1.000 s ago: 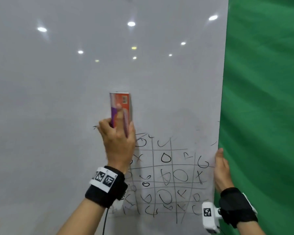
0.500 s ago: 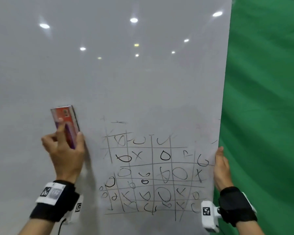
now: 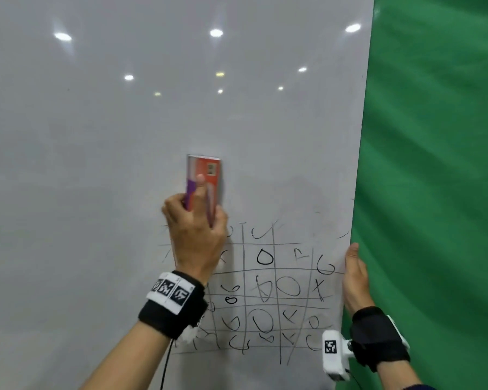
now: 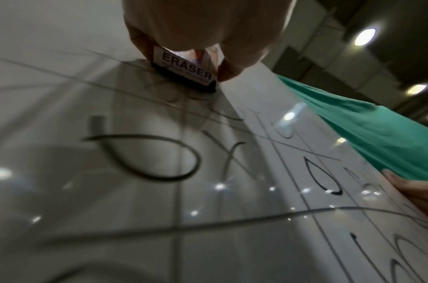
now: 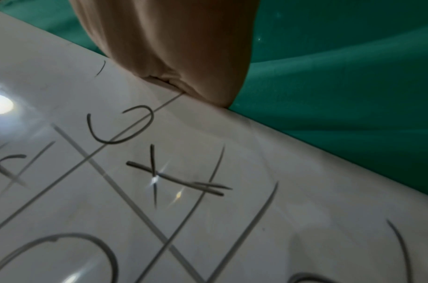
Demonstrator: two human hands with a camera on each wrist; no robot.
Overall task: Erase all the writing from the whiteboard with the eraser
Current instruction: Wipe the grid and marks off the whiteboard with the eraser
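Now, the scene line by line.
Whiteboard (image 3: 124, 192): it stands upright and fills most of the head view; its upper part shows only reflections of ceiling lamps.
Writing (image 3: 262, 288): a hand-drawn grid with circles and crosses is in the lower right part of the board, and it reaches close to the right edge. The top row of the grid looks pale and partly wiped.
Eraser (image 3: 204, 181): a red, white and purple block, held upright, flat on the board at the top left corner of the grid. In the left wrist view the word ERASER is readable on its end, and its dark pad touches the board.
Left hand (image 3: 195, 235): the fingers and thumb are curled around the lower part of the eraser, and the index finger lies straight along its back.
Right hand (image 3: 355, 277): it holds the right edge of the board beside the grid; the thumb lies on the front side, the other fingers are hidden behind the edge.
Green cloth (image 3: 434, 164): it hangs behind the board, on the right.
Wrist bands: black, one on each wrist, with printed square markers.
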